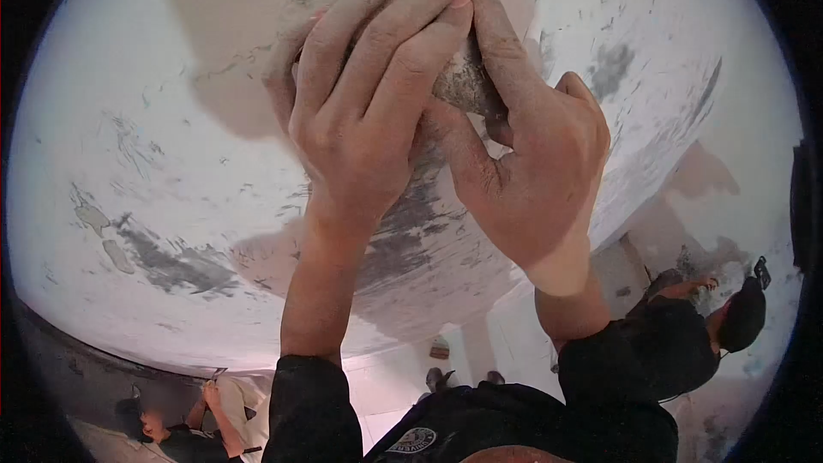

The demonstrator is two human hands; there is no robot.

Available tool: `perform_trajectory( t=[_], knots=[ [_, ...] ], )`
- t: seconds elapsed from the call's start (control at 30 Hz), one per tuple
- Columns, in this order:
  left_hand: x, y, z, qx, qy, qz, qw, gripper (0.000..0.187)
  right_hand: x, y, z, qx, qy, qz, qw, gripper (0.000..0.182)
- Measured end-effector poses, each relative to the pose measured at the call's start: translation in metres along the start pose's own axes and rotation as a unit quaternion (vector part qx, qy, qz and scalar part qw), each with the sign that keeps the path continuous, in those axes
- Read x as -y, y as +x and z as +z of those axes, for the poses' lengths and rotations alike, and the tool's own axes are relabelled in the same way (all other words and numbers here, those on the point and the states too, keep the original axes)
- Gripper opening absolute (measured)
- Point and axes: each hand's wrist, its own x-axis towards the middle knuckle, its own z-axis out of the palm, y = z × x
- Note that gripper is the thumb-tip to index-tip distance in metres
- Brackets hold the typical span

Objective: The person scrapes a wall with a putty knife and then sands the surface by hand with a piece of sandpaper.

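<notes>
Both dusty hands are raised together against a curved-looking white wall [231, 180]. Between them shows a worn, grey-brown sanding block [467, 84] with a dark edge, mostly covered by fingers. My left hand [360, 94] lies over the block with its fingers bent and side by side. My right hand [536, 150] grips the block from the right, its index finger along the edge and its thumb reaching under toward my left hand. The fingertips of both hands meet at the top. The block's face against the wall is hidden.
Grey scuffs [176, 261] and patches mark the wall. At lower right a person in dark clothes [677, 334] works near another wall; at lower left is another person [184, 437]. A small brownish block [439, 349] lies on the pale floor [386, 386] near my feet.
</notes>
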Motion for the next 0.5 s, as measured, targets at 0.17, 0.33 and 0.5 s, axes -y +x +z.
perform_trajectory(
  t=[0.17,0.33,0.5],
  knots=[
    [0.0034,0.0020,0.0002,0.004,-0.003,0.010,1.000,0.023,-0.0017,0.0012,0.0045,-0.011,0.033,-0.003,0.999,0.069],
    [0.0021,-0.0023,-0.0020,0.008,-0.008,0.007,1.000,0.024,0.0000,0.0004,0.0010,0.003,0.036,0.012,0.999,0.070],
    [0.0009,0.0034,-0.0060,0.037,0.009,0.001,0.999,0.025,-0.0006,0.0039,-0.0012,-0.001,0.024,0.002,1.000,0.072]
  ],
)
